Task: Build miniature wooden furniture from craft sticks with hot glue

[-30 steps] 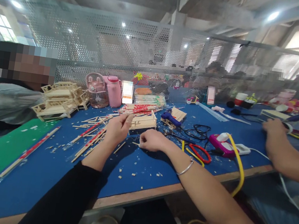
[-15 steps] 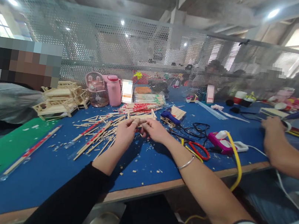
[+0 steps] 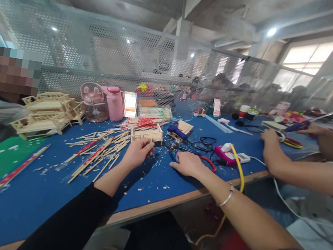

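My left hand (image 3: 137, 153) pinches the near edge of a small wooden stick model (image 3: 149, 134), a flat platform with short posts, held just above the table. My right hand (image 3: 188, 164) is apart from the model, low over the blue mat, thumb and index finger apart, and I see nothing held in it. Close behind it are red-handled scissors (image 3: 209, 163), partly covered by the hand. A blue glue gun (image 3: 178, 131) lies farther back, against another wooden piece (image 3: 186, 126). Loose wooden sticks (image 3: 113, 146) are spread left of my left hand.
Wooden stick models (image 3: 47, 113) stand at the left, beside a pink bottle (image 3: 115, 104) and a clear pink-lidded jug (image 3: 94, 101). A purple power strip (image 3: 226, 155) with a yellow cable sits at the right. People work on both sides; a co-worker's hand (image 3: 271, 141) is at the right.
My right hand has let go of the wooden model and moved right, towards the scissors. My left hand keeps the model. The view has turned a little to the right.
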Demonstrator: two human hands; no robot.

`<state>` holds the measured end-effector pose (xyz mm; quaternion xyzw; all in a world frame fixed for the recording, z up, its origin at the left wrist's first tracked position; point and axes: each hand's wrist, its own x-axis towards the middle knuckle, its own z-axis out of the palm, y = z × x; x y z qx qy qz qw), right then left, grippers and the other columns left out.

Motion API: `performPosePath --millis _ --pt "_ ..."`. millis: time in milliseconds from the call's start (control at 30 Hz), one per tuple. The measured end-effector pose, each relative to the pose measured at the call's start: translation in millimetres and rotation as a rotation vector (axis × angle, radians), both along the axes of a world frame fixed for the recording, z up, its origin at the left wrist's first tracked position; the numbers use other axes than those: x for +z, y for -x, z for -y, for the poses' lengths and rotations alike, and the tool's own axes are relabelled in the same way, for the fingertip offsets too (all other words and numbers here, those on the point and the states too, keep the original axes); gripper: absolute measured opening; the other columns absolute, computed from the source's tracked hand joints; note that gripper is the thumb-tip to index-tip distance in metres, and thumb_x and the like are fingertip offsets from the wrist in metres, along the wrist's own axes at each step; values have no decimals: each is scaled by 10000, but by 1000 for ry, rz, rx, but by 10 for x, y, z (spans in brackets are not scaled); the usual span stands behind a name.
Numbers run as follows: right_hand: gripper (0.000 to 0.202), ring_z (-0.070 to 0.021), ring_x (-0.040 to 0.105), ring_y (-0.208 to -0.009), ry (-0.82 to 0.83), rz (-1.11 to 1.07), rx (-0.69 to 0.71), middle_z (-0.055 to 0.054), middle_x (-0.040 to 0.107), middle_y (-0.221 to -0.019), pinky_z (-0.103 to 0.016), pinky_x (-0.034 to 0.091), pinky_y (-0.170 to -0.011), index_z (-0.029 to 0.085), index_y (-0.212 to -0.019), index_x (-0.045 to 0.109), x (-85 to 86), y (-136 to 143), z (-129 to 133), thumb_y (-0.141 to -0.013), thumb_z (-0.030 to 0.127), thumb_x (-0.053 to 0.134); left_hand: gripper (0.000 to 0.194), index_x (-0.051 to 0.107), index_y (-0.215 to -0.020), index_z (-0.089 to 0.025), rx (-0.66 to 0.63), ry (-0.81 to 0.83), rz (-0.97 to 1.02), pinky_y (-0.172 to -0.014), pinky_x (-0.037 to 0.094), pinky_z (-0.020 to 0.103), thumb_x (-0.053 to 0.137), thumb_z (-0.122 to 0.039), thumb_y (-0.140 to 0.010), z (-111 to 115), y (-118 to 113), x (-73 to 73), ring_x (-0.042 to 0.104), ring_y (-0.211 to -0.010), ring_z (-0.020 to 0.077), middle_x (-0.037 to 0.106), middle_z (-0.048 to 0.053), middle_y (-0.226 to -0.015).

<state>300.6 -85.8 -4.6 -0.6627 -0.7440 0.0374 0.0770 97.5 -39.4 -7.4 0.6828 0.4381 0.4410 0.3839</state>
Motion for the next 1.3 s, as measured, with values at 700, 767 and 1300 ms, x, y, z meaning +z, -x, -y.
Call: performPosePath --millis 700,767,1300 --pt "266 -35 213 -362 17 -1825 122 117 339 -490 -154 169 -334 224 -823 461 227 450 395 -745 425 617 255 424 -820 -211 -132 364 553 -482 379 187 560 -426 -801 178 -224 25 419 -470 64 494 -51 -606" --pt "225 -48 425 -480 -68 -1843 197 72 507 -627 -151 345 -425 219 -835 493 194 502 359 -702 308 650 265 409 -789 -208 -171 345 564 -412 264 157 564 -421 -801 200 -228 32 288 -408 43 385 -82 -530" --pt "787 -252 443 -1273 162 -1637 368 -42 541 -1322 -500 278 -1074 294 -1238 489 144 169 185 -499 28 528 354 577 -816 -151 -181 118 299 -574 426 209 574 -502 -767 121 -194 -28 542 -627 103 593 11 -717"
